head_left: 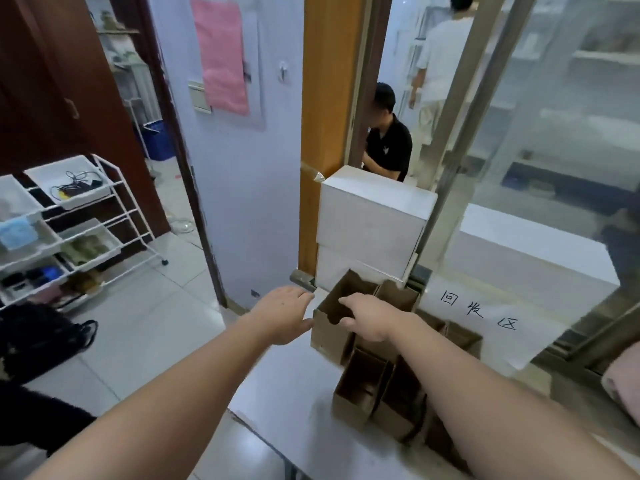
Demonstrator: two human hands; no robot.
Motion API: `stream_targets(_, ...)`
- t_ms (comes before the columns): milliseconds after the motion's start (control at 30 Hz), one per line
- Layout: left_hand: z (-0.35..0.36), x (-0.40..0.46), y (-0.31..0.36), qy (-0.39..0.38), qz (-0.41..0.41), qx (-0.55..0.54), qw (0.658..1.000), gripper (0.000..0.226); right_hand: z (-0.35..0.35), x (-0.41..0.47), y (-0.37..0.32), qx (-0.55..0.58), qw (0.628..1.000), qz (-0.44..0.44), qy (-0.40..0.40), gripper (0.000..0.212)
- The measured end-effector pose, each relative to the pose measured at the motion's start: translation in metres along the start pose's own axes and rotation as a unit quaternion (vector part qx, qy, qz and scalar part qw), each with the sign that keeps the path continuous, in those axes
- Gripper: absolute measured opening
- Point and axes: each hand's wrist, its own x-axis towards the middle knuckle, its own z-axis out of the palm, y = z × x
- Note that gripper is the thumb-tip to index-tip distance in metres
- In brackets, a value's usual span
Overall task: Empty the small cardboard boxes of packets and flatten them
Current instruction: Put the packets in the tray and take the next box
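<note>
Reaching out with both arms, we are working at the open cardboard box (332, 327) standing upright at the far left end of a cluster of small brown boxes on the white table (294, 393). Our right hand (369, 317) is curling over the box's top rim, fingers dipping inside and thumb hooking the near wall, so it is gripping the cardboard. Our left hand (282, 313) is lying at nine o'clock of the box, fingers loosely extended, thumb just touching the box's left corner; it is holding nothing. Whether any packets are sitting inside this box we cannot tell, since its interior is dark.

At six o'clock of the held box, two more open boxes (360, 389) are standing side by side, partly hidden beneath our right forearm. At three o'clock further boxes (460, 337) are lining up along a white paper sign (485, 317) bearing handwritten characters. At twelve o'clock a white cabinet (374, 216) is standing against an orange pillar (325, 98). Far off at nine o'clock a white wire rack (83, 216) is holding trays.
</note>
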Motion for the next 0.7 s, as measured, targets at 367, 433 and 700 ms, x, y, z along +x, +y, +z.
stream_targets(367, 0.025, 0.082, -0.043, -0.084, 0.147, 0.042, 0.985, 0.058, 0.021, 0.008, -0.010, 0.078, 0.983, 0.165, -0.033, 0.056)
stream_targets(433, 0.030, 0.094, -0.043, -0.091, 0.157, 0.043, 0.982, 0.059, 0.025, 0.009, -0.007, 0.088, 0.978, 0.185, -0.042, 0.054)
stream_targets(700, 0.044, 0.120, -0.048, -0.101, 0.154, 0.026, 0.983, 0.059, 0.039, 0.029, -0.002, 0.137, 0.966, 0.220, -0.009, 0.048)
